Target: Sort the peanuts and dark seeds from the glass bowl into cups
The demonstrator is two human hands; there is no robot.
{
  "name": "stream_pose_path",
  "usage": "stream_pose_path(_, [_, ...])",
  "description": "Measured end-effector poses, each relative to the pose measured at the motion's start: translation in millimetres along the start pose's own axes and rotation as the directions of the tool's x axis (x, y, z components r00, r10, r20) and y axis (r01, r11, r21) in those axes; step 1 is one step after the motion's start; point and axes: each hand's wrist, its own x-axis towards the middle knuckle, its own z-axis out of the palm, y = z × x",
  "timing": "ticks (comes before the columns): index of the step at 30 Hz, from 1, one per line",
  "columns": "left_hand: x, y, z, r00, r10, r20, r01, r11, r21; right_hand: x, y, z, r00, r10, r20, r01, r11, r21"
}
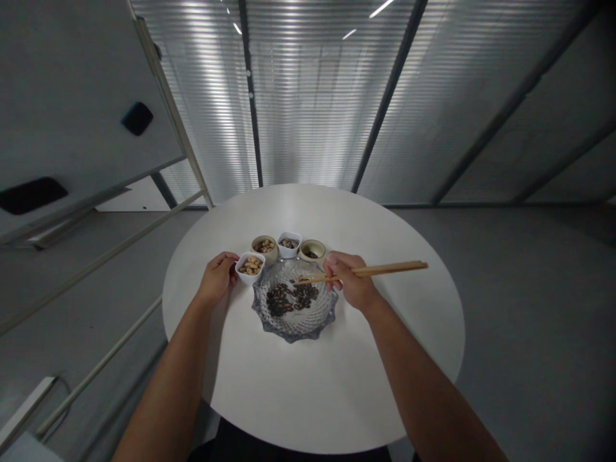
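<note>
My right hand is closed on a pair of wooden chopsticks, whose tips reach over a glass plate holding dark seeds. My left hand curls round the side of a small white bowl of pale nuts at the plate's left rim. Behind the plate stand three more little bowls: a tan one with nuts, a white one with brownish pieces and a greenish one with dark contents.
Everything sits on a round white table. A white board on a stand leans at the left. Ribbed translucent wall panels rise behind the table. Grey floor surrounds it.
</note>
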Motion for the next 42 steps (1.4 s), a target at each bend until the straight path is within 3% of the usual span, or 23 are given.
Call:
stream_pose_path(3, [-0.1,1.1,0.8,1.000,-0.002,-0.006,0.002,1.000,-0.005,0.3,2.1,0.5,0.994,0.059,0.087,-0.061,0.998,0.025])
stream_pose_path(10, [1.5,-2.9,-1.6,1.000,0.016,-0.001,-0.016,1.000,0.015,1.5,4.6,2.4,0.981,0.184,0.061,-0.190,0.977,0.102])
stream_pose_path(23, [3.0,-6.2,-0.4,1.000,0.013,-0.011,-0.013,1.000,-0.003,-1.0,5.5,5.5,0.977,0.191,0.097,-0.196,0.980,0.043])
stream_pose_path(33, [2.1,-6.4,-1.7,1.000,0.017,-0.012,-0.018,1.000,-0.020,-0.1,0.9,5.9,0.972,0.232,0.025,-0.233,0.971,0.055])
stream_pose_path(42, [1.7,-7.2,1.9,1.000,0.021,-0.010,-0.021,1.000,0.006,-1.4,6.6,8.4,0.971,0.236,0.031,-0.236,0.972,-0.002])
